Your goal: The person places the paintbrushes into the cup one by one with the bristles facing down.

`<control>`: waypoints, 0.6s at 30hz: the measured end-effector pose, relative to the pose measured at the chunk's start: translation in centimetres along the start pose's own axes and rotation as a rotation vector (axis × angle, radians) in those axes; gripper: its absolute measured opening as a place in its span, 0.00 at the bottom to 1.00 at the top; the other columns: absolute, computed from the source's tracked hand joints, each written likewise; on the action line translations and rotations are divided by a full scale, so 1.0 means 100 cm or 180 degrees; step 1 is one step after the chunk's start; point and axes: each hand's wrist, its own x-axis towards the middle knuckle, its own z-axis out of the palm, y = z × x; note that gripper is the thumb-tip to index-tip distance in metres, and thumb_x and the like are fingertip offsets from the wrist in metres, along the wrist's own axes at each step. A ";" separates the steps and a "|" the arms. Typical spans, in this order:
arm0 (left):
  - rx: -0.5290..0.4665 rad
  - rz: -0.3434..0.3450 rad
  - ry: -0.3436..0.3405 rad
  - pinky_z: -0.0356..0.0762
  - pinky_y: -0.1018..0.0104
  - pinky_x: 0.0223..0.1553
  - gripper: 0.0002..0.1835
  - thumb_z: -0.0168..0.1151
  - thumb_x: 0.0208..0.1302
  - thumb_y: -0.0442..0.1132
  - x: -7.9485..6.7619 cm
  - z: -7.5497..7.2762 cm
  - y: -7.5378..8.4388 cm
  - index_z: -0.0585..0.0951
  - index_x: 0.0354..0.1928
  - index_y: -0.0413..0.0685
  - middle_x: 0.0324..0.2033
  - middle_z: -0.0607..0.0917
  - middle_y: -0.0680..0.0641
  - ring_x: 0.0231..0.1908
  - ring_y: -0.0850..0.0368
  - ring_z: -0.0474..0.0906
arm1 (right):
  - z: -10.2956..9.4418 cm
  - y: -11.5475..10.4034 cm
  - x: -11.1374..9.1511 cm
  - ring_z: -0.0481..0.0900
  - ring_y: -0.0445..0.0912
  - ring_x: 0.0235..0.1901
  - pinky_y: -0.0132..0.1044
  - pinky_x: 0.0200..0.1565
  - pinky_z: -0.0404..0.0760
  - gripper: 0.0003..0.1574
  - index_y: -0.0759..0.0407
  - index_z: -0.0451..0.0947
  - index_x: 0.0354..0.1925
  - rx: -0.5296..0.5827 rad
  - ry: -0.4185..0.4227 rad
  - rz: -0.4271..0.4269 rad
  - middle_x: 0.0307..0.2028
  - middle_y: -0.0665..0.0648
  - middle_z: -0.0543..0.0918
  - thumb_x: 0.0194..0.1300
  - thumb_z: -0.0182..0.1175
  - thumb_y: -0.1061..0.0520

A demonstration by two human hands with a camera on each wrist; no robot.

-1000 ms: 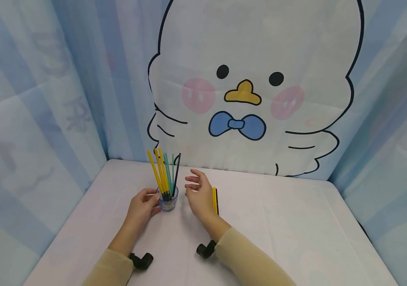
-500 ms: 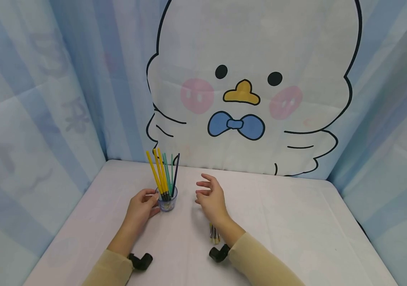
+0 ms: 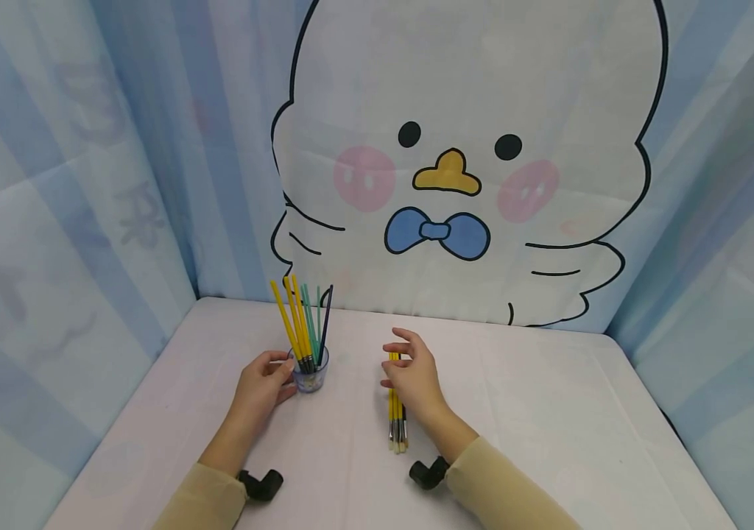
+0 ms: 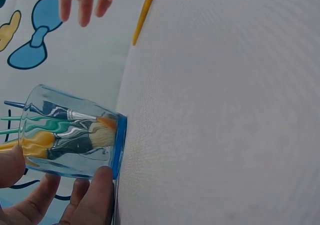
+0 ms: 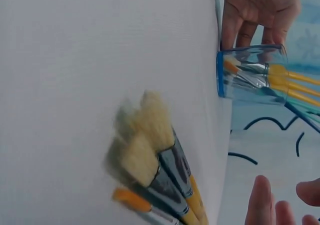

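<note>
My left hand (image 3: 264, 381) holds a clear blue-tinted glass (image 4: 75, 135) by its side, thumb and fingers around it. Bristles down, several paintbrushes (image 3: 302, 324) stand in the glass, their yellow, green and dark blue handles rising above the rim. My right hand (image 3: 413, 374) hovers over a small bundle of paintbrushes (image 3: 397, 423), its fingers loosely bent around nothing. Those brushes lie on the table with yellow and dark handles pointing away. In the right wrist view, pale flat bristles (image 5: 141, 160) and one orange brush tip (image 5: 131, 199) show. My right hand hides part of their handles.
A white cloth covers the table (image 3: 549, 427). Behind it hangs a curtain (image 3: 443, 88) with a cartoon bird print, and blue striped curtains (image 3: 39, 221) close in the sides. Black camera mounts (image 3: 428, 472) sit at both wrists.
My right hand has moved right, away from the glass and over to the bundle of paintbrushes, which shows more now. My left hand stays at the glass.
</note>
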 end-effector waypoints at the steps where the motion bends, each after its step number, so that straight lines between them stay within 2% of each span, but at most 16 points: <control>1: 0.0002 -0.0010 -0.0001 0.91 0.56 0.57 0.19 0.57 0.83 0.42 0.000 0.000 0.000 0.75 0.69 0.43 0.61 0.79 0.34 0.59 0.42 0.81 | -0.002 0.001 0.000 0.85 0.66 0.49 0.42 0.38 0.95 0.41 0.51 0.69 0.76 -0.0019 0.0000 -0.0001 0.62 0.71 0.81 0.69 0.63 0.72; 8: 0.0009 -0.0041 -0.0005 0.91 0.55 0.58 0.20 0.57 0.84 0.42 0.001 0.000 -0.001 0.74 0.69 0.43 0.62 0.78 0.33 0.60 0.42 0.80 | -0.016 0.004 -0.001 0.88 0.59 0.43 0.45 0.35 0.95 0.43 0.53 0.70 0.75 -0.0199 -0.0007 0.0048 0.60 0.70 0.83 0.66 0.64 0.73; 14: -0.0004 -0.0024 -0.0031 0.90 0.55 0.59 0.20 0.57 0.83 0.43 0.001 0.000 -0.001 0.74 0.70 0.43 0.63 0.78 0.33 0.61 0.41 0.80 | -0.024 0.007 0.001 0.89 0.55 0.41 0.45 0.33 0.94 0.44 0.51 0.71 0.75 -0.0358 -0.0040 0.0243 0.58 0.68 0.83 0.65 0.65 0.72; 18: -0.0020 -0.0023 -0.0030 0.91 0.55 0.59 0.20 0.57 0.83 0.43 0.001 0.000 -0.002 0.74 0.69 0.43 0.63 0.78 0.33 0.61 0.41 0.81 | -0.028 0.009 0.003 0.87 0.53 0.35 0.45 0.31 0.94 0.46 0.53 0.69 0.77 -0.0518 -0.0034 0.0356 0.57 0.66 0.84 0.64 0.66 0.72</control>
